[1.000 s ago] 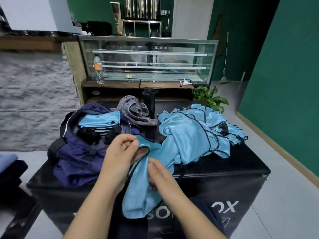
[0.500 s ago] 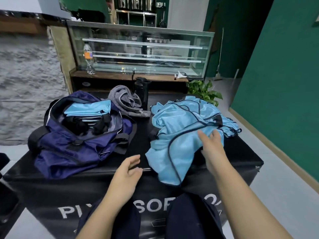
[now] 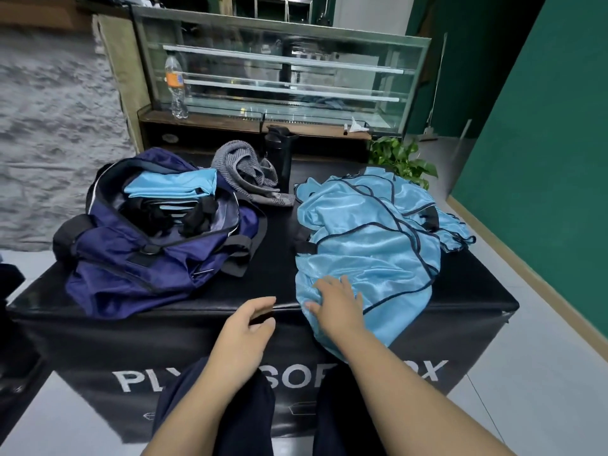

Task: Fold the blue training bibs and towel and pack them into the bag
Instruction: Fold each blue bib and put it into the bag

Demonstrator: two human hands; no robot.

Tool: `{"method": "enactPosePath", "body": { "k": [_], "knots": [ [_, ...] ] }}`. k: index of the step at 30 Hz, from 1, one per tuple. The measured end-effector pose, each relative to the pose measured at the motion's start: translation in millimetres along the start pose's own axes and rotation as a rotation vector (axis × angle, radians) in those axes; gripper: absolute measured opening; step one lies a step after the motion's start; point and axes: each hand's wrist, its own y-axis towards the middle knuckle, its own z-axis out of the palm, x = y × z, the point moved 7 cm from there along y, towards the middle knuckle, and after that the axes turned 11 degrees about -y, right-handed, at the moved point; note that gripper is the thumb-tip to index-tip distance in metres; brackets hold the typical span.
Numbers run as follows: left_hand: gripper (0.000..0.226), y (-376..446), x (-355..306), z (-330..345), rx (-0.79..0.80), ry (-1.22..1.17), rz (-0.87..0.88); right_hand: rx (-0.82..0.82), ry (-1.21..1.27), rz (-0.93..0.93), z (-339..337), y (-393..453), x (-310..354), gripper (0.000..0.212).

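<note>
A heap of light blue training bibs with dark trim lies on the right half of the black box. My right hand rests flat on the heap's near left corner, fingers spread. My left hand hovers at the box's front edge, fingers loosely curved, holding nothing. The navy bag lies unzipped on the left with folded blue bibs inside. A grey towel is bunched behind the bag.
A black bottle stands at the back of the box next to the towel. Behind are a glass display counter, a plastic bottle and a potted plant. A green wall runs along the right.
Both hands let go of the bib they held a second ago. It now lies on the heap. My right hand moved from the heap's middle to its near left corner.
</note>
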Motion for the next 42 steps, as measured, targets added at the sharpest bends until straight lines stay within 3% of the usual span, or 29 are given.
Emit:
{"method": "enactPosePath", "body": {
  "k": [1, 8, 11, 15, 18, 21, 22, 24, 27, 33, 38, 40, 42],
  "knots": [
    [0.031, -1, 2, -1, -0.005, -0.001, -0.009, -0.028, 0.075, 0.003, -5, -4, 0, 0.008],
    [0.034, -5, 7, 6, -0.050, -0.008, 0.004, 0.002, 0.892, 0.127, -43, -42, -4, 0.018],
    [0.058, -12, 6, 8, -0.021, -0.027, 0.030, 0.073, 1.068, 0.100, -60, -56, 6, 0.015],
    [0.091, -26, -19, -4, -0.124, 0.142, 0.232, 0.231, 1.267, 0.002, -83, -78, 17, 0.020],
    [0.087, -30, -37, -8, -0.135, 0.164, 0.262, 0.261, 1.153, 0.002, -95, -90, 21, 0.020],
    [0.037, -30, -53, -8, -0.037, 0.198, 0.191, 0.213, 1.123, -0.004, -112, -104, 20, 0.019],
    [0.030, -30, -58, -10, -0.031, 0.220, 0.176, 0.193, 1.113, -0.011, -118, -111, 19, 0.027],
    [0.023, -34, -71, -17, -0.029, 0.198, 0.152, 0.118, 0.882, -0.057, -126, -120, 14, 0.058],
    [0.010, -42, -92, -28, -0.057, 0.106, 0.138, -0.010, 0.627, -0.094, -134, -127, 10, 0.047],
    [0.019, -66, -131, -36, -0.001, -0.125, 0.054, -0.327, 0.452, -0.079, -156, -135, 5, 0.024],
    [0.028, -87, -175, -39, -0.015, -0.463, 0.135, -0.557, 0.086, 0.048, -179, -155, 18, 0.031],
    [0.029, -95, -191, -37, -0.012, -0.566, 0.194, -0.453, 0.267, -0.029, -173, -164, 36, 0.032],
    [0.031, -103, -202, -36, -0.020, -0.621, 0.237, -0.209, 0.548, -0.114, -160, -171, 58, 0.046]
  ]
}}
